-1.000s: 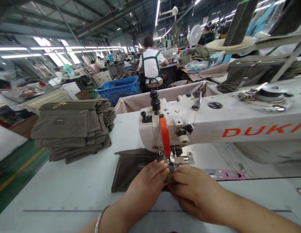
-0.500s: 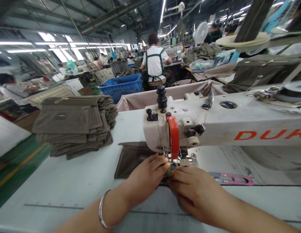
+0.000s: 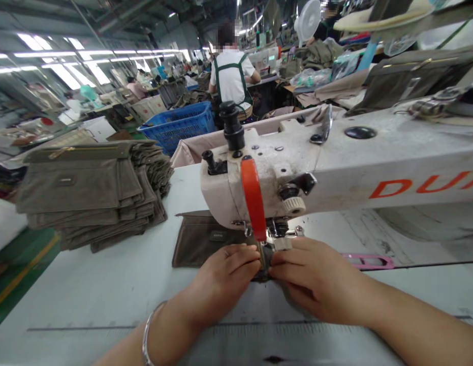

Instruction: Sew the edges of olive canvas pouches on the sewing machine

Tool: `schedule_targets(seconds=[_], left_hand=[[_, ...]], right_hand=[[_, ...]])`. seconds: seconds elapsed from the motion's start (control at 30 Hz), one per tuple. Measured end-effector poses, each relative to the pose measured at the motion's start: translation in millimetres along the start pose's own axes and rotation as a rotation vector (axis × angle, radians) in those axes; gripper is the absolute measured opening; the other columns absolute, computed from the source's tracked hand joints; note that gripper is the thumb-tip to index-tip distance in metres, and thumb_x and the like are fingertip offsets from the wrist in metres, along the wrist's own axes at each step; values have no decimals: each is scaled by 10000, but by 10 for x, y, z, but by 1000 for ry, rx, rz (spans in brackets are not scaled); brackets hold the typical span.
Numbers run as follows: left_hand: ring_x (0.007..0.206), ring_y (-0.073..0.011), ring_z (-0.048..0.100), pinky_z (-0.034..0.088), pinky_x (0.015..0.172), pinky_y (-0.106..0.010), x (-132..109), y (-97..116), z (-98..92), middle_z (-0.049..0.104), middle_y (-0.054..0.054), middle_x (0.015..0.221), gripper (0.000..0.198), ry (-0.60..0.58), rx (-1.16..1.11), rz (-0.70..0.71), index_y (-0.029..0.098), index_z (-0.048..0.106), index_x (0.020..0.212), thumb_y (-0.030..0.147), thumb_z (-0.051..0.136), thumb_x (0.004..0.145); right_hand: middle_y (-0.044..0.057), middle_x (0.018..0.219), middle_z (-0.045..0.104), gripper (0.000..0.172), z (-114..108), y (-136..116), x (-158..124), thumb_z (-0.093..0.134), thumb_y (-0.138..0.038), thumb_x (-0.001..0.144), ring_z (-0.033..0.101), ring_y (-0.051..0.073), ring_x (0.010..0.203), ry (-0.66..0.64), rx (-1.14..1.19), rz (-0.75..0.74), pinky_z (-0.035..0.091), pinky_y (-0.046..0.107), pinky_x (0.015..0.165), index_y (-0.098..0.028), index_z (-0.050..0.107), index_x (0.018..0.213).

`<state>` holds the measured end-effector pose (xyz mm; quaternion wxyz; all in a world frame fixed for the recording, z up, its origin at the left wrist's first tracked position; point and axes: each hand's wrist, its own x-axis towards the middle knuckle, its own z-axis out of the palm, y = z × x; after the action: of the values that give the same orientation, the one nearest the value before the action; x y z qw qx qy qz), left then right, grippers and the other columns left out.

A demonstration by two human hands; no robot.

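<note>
Under the needle end of the sewing machine, near the middle of the pale blue-grey counter (image 3: 106,287), two bare hands meet almost tip to tip. The left hand (image 3: 223,277), a silver bangle (image 3: 147,335) at its wrist, has its fingers laid close together and bent onto a flat, dark olive-brown cloth pouch (image 3: 192,241). The right hand (image 3: 314,279) has its fingers curled, grasping the right end of the same pouch. Both thumbs are out of sight, and a narrow strip of cloth shows between the two sets of fingertips.

From that meeting point the pouch stretches away to the left and slightly toward the far edge of the counter; its long axis seems to run left to right. The left hand is nearer to its bulk, while the right touches only the end by the needle.

Over the fingertips hangs a curved orange guard (image 3: 253,198), fixed to the white metal sewing machine (image 3: 343,168). Just beyond the right wrist lies a pink-handled pair of thread snips (image 3: 373,261). Toward the counter's far left corner rests a thick stack of grey-brown pouches (image 3: 76,188). Past the far edge are a pale pink cloth-lined bin (image 3: 206,146), a blue plastic crate (image 3: 183,124) and a person in a white shirt (image 3: 231,76).
</note>
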<state>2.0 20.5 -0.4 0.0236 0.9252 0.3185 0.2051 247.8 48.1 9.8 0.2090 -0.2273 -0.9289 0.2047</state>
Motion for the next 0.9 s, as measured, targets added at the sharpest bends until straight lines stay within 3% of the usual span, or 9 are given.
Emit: schedule_targets(seconds=[0.1,0.3,0.5,0.63,0.7,0.8,0.9], left_hand=[[1127,-189,604,503,1015,-352,25,10,9,668,-77,1140,244,51,-42,-38,149,598,1150,74,525,929],[1015,-142,632,522,941,-286,83,47,30,670,-38,1089,153,162,-165,-258,187,607,1075,132,540,949],[947,-162,603,501,903,-322,93,75,22,651,-37,1034,173,125,-103,-180,189,602,1054,89,550,923],[920,-178,588,503,859,-331,122,107,-28,636,-57,990,158,162,-54,-205,165,584,975,56,481,925],[943,-197,583,504,849,-356,138,120,-45,622,-65,1035,189,123,-27,-201,179,588,924,61,439,929],[1063,-268,548,471,929,-453,145,128,-35,569,-94,1194,140,9,4,-242,188,597,1014,162,540,888],[1128,-293,510,430,990,-485,122,116,5,551,-115,1213,297,-6,8,-301,166,554,1117,132,575,822]], right_hand=[[47,968,653,280,26,8,10,520,-143,861,561,216,912,7,-29,-4,448,377,817,-222,655,1093],[44,979,638,199,51,-17,35,525,-128,836,541,225,937,-18,-28,36,432,385,828,-221,664,943],[45,937,634,215,18,0,42,499,-118,849,541,216,924,1,-19,36,430,369,829,-210,656,963],[42,862,611,192,-5,10,34,481,-100,852,525,198,844,70,-9,92,425,333,743,-190,638,916],[39,849,605,170,-4,10,44,491,-101,846,516,199,826,76,-8,109,414,332,717,-192,631,878],[42,873,615,164,-37,21,72,497,-98,851,525,205,844,69,-10,100,419,342,732,-194,630,860],[49,874,619,166,-178,58,19,485,-128,883,547,214,859,92,-71,151,441,360,752,-197,636,881]])
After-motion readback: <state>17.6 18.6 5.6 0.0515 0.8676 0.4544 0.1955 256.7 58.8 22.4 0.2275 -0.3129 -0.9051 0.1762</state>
